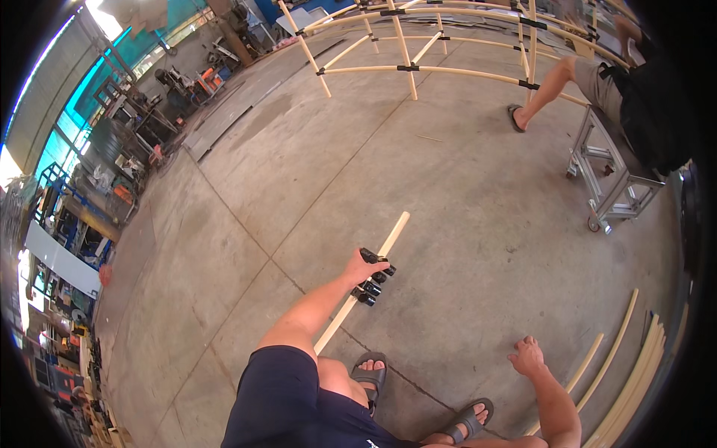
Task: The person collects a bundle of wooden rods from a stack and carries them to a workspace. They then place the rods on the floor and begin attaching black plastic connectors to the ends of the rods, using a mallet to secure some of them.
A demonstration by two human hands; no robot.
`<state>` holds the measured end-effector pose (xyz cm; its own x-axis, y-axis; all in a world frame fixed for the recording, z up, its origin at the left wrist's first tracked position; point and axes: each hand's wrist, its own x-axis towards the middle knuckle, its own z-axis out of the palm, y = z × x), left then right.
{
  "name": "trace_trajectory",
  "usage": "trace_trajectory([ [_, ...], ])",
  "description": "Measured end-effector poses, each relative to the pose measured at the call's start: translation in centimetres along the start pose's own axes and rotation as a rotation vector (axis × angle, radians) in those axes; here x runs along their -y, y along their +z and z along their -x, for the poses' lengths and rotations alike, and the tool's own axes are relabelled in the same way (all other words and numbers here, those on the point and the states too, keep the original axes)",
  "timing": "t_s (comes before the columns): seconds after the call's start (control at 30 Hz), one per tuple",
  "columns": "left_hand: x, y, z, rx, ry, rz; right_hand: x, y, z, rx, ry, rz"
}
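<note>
We saw a long pale wooden rod (373,270) slanting near-left to far-right above the concrete floor (463,194), with black clamp fittings (373,280) at its middle.

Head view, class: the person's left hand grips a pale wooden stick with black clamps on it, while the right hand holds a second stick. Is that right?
Not quite. In the head view the left hand does grip the pale wooden stick at its black clamps, but the right hand holds nothing; it hangs open above the concrete floor.
</note>
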<state>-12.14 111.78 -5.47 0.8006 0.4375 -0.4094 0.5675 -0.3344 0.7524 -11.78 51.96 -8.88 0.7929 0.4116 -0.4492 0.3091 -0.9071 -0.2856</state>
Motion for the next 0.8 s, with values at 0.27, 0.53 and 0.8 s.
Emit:
trace_trajectory([
  [0.27,-1.0,-0.3,2.0,-0.079,-0.003,-0.037,1.0,-0.2,-0.3,0.008,0.0,0.025],
  [0.53,-0.7,0.1,1.8,-0.101,0.022,-0.035,0.6,-0.1,-0.4,0.031,0.019,0.006],
  [0.8,2.3,0.2,-0.2,-0.069,0.067,0.03,0.6,0.0,-0.5,0.015,0.009,-0.002],
])
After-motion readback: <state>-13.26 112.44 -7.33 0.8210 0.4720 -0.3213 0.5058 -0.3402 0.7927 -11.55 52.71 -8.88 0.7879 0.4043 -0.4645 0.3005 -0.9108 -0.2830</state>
